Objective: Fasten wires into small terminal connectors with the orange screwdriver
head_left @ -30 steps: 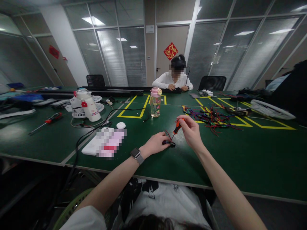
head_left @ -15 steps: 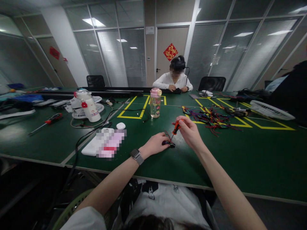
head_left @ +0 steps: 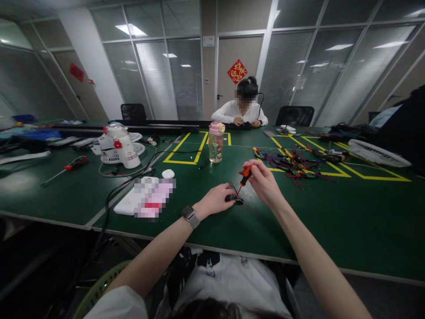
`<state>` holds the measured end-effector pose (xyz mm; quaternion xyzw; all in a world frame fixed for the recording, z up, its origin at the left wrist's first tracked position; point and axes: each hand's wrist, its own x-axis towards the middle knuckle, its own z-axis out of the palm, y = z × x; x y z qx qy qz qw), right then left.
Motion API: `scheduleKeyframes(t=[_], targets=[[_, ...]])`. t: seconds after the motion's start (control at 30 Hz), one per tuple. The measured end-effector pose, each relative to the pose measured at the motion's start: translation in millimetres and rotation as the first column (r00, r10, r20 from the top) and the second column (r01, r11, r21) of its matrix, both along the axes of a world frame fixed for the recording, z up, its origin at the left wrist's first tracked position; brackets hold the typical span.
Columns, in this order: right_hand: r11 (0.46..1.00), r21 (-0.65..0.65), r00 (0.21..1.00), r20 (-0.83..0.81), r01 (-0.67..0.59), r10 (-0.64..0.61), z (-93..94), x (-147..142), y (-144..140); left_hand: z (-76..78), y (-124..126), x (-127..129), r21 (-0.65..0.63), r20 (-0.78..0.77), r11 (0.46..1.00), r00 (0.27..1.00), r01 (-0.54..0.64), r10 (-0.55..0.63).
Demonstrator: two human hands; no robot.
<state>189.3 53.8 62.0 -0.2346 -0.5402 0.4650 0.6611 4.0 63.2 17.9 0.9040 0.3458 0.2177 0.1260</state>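
Observation:
My right hand is closed around the orange and black handle of a screwdriver. The shaft slants down to the left, and its tip meets a small dark circuit board lying on the green table. Fingers of my left hand pinch the board's left end and hold it against the tabletop. Thin red wires rise from the board between my hands. My left fingertips partly cover the board, so its details are hard to make out.
Beyond my hands stands a pink-lidded bottle. Bundled wired boards lie to the right. On the left are a white case, a white fan-like appliance, cables and another screwdriver. A person sits across the table.
My hands stay at the board with almost the same grip. The screwdriver handle appears slightly turned in my right fingers, and the whole view has shifted a little.

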Motion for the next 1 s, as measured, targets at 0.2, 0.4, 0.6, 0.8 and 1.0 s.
scheduleKeyframes(t=[0.2,0.4,0.6,0.8,1.0], targets=[[1.000,-0.010,0.999,0.035,0.023,-0.023,0.3,2.4,0.0,-0.5,-0.4,-0.2,0.013,-0.005,1.000,1.000,0.004,-0.004],[1.000,-0.012,1.000,0.013,0.025,-0.025,1.1,-0.5,-2.7,-0.8,0.0,0.0,0.025,-0.011,1.000,1.000,-0.002,0.003],[0.999,0.016,0.999,-0.028,0.047,-0.047,0.5,-1.3,-1.6,2.1,-1.2,1.7,0.011,-0.026,1.000,1.000,-0.007,0.007],[1.000,0.004,0.999,0.017,0.028,-0.028,0.2,-1.7,-1.8,1.4,-1.0,1.7,0.023,-0.023,1.000,1.000,-0.001,0.001],[0.995,0.051,0.997,0.017,0.080,-0.081,-1.6,-3.3,-3.2,4.0,-2.5,1.3,0.012,-0.028,1.000,1.000,0.005,-0.005]])
